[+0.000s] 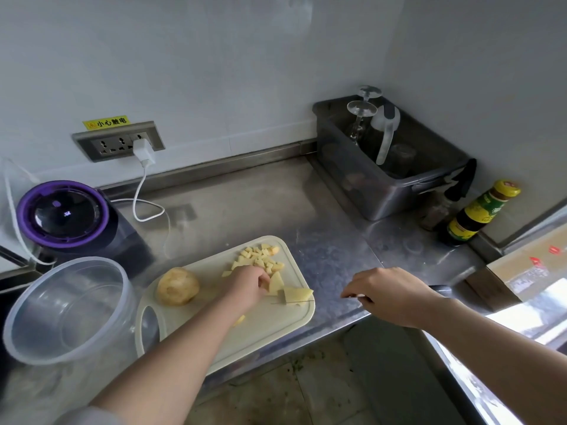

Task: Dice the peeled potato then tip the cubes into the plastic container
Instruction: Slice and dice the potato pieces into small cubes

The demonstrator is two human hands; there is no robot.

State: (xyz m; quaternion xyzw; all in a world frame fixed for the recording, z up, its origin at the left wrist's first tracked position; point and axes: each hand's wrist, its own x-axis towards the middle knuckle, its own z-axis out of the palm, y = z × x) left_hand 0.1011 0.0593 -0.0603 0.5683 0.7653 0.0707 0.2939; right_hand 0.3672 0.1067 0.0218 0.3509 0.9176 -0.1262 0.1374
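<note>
A white cutting board point(260, 326) lies on the steel counter. A pile of small potato cubes point(260, 257) sits at its far end, and a large uncut peeled potato piece point(178, 286) rests near its left edge. My left hand point(245, 286) holds pale potato slices point(296, 293) in place with curled fingertips. My right hand point(389, 296) grips a knife point(294, 301) whose thin blade shows edge-on against those slices. The clear plastic container point(18, 329) stands to the left of the board with nothing visible inside.
A purple-rimmed appliance point(63, 214) stands at the back left, with a white charger cable point(144, 191) running from the wall socket. A grey tub point(383, 191) with upturned glasses fills the back right corner, beside a sauce bottle point(478, 213). The counter edge runs just below the board.
</note>
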